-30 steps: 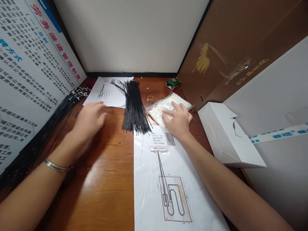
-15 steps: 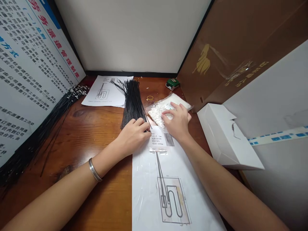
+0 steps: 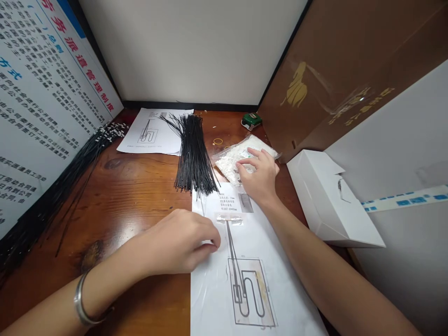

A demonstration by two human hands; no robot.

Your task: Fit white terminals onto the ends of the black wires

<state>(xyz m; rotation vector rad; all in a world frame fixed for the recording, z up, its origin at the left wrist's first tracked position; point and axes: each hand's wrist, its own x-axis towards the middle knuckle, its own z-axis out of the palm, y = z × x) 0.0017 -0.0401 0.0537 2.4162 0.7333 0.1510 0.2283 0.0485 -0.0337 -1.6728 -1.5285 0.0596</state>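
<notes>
My left hand [image 3: 182, 240] hovers low over the left edge of a printed diagram sheet [image 3: 245, 261]. Its fingers are pinched on a thin black wire [image 3: 202, 205] that runs back toward the bundle of black wires [image 3: 193, 154] fanned out on the wooden table [image 3: 133, 196]. My right hand [image 3: 259, 175] lies on a clear plastic bag of small white pieces [image 3: 233, 158], fingers spread and fingertips pressing on the bag. A metal bangle sits on my left wrist.
A second printed sheet [image 3: 154, 133] lies at the back left. Long black wires with white ends [image 3: 70, 172] lean along the poster board. A green tape measure [image 3: 251, 121], a rubber band [image 3: 218, 141], a white box [image 3: 325, 200] and a brown cardboard panel stand right.
My left hand swept from the far left to the near end of the wire bundle, then pulled back toward me with one wire. My right hand stayed on the bag.
</notes>
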